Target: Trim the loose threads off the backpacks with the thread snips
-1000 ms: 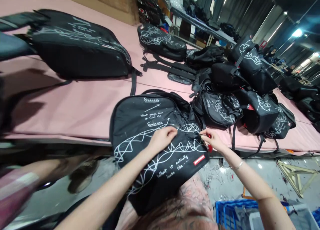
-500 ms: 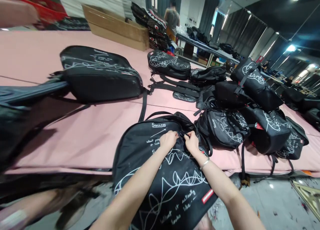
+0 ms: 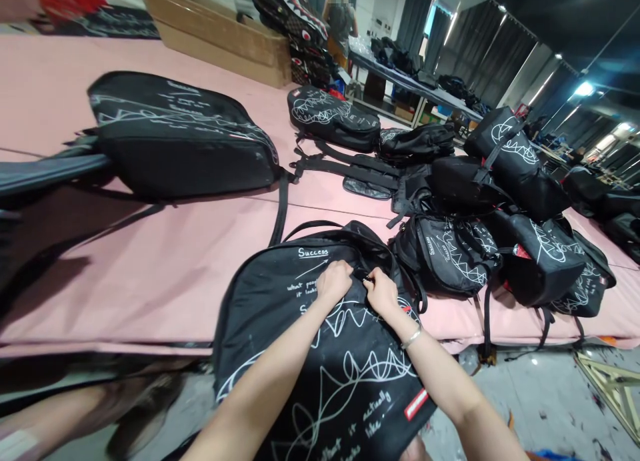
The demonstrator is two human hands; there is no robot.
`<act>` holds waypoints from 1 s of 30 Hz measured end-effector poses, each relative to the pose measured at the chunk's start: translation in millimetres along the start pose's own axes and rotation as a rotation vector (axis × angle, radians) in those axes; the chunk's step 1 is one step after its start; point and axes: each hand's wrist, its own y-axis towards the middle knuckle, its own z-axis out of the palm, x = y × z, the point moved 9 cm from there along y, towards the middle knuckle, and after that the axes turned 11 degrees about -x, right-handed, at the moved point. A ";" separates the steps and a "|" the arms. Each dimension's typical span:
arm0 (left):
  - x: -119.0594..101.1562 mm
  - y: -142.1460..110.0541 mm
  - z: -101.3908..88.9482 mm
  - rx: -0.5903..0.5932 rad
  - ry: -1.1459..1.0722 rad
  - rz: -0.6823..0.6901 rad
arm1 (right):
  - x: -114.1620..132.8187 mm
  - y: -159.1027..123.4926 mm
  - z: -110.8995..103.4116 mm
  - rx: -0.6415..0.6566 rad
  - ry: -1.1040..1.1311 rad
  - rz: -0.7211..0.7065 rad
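A black backpack (image 3: 255,301) with white scribbled lines, the printed word "Success" and a red label leans at the near table edge. Its upper right side gapes open along a zip. My left hand (image 3: 336,281) is closed on the edge of the front panel by this opening. Just right of it, my right hand (image 3: 383,293), with a bracelet on the wrist, pinches the opposite edge of the opening. Something small and dark shows at its fingertips, perhaps a zip pull, too small to be sure. The fingertips of both hands are partly hidden.
Another black backpack (image 3: 185,161) lies on the pink-covered table (image 3: 210,261) at left. Several more backpacks (image 3: 450,254) pile up at right, their straps hanging over the edge. A cardboard box (image 3: 220,37) stands behind. One person (image 3: 341,24) is at the back; another's leg shows lower left.
The view has shifted slightly, so the table and bags at left sit further left and higher. Both hands keep their hold on the backpack's opening, with a slightly wider gap between them.
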 end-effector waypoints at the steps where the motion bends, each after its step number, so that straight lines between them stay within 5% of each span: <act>1: -0.3 0.3 -0.4 0.002 -0.005 -0.001 | 0.0 0.2 0.0 -0.002 0.002 -0.004; 13: -9.3 -6.1 -22.4 -0.110 -0.067 0.009 | -2.1 4.3 -2.7 -0.107 0.164 0.038; 18: -7.8 -5.2 -84.5 -0.258 -0.101 0.084 | -12.4 3.8 -14.3 -0.190 0.397 0.073; 21: 29.0 4.6 -136.9 -0.436 -0.076 -0.046 | -18.1 0.8 -29.2 -0.223 0.572 0.065; 24: 72.6 9.0 -165.2 -0.430 -0.122 -0.231 | -24.7 -5.7 -50.5 -0.239 0.714 0.065; 27: 73.1 -17.5 -182.3 -0.397 -0.188 -0.195 | -33.0 -15.5 -75.9 -0.238 0.820 0.084; 29: 48.1 -62.8 -196.3 -0.484 -0.239 -0.069 | -39.4 -24.0 -92.9 -0.225 0.874 0.105; 30: 21.8 -95.1 -205.8 -0.579 -0.294 0.133 | -43.1 -29.1 -101.2 -0.220 0.895 0.117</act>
